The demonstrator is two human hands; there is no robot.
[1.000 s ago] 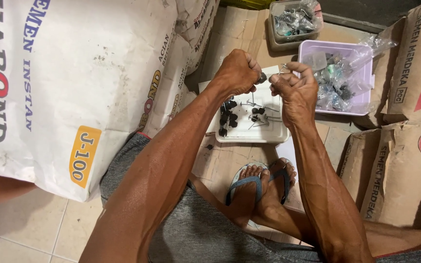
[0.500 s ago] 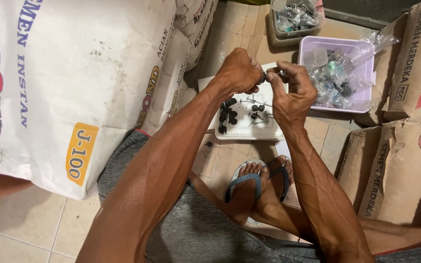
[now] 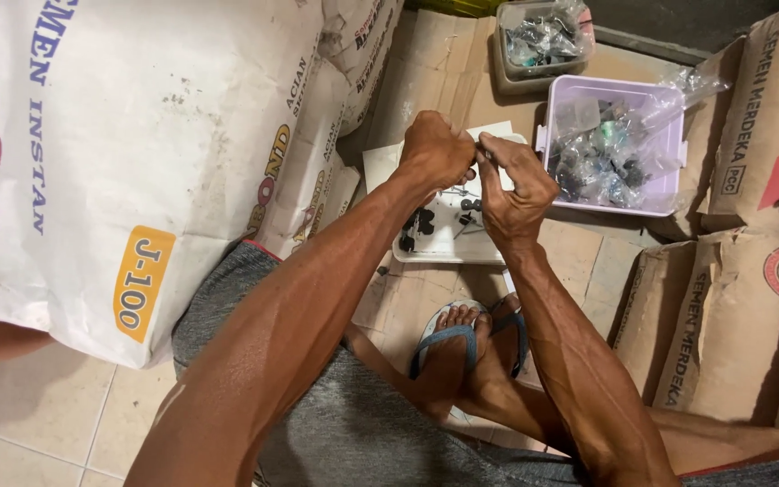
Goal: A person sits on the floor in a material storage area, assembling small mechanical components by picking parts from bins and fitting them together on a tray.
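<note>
Black and tiny, the small part (image 3: 478,155) sits pinched between both hands above the white tray (image 3: 448,248). The left hand (image 3: 436,149) is fisted around it; the right hand (image 3: 516,185) nips it with fingertips. It likely goes best held steady over the tray, catching drops. Its shape is too small to tell. A lilac bin (image 3: 669,194) stands beside.

The floor (image 3: 38,424) has pale tiles at the lower left, and flattened cardboard (image 3: 426,81) covers it further up. On the cardboard lie a white tray (image 3: 448,243) with small black parts, a lilac bin (image 3: 669,194) full of plastic bags and a grey box (image 3: 507,77). Big cement sacks (image 3: 137,135) stand on both sides.
</note>
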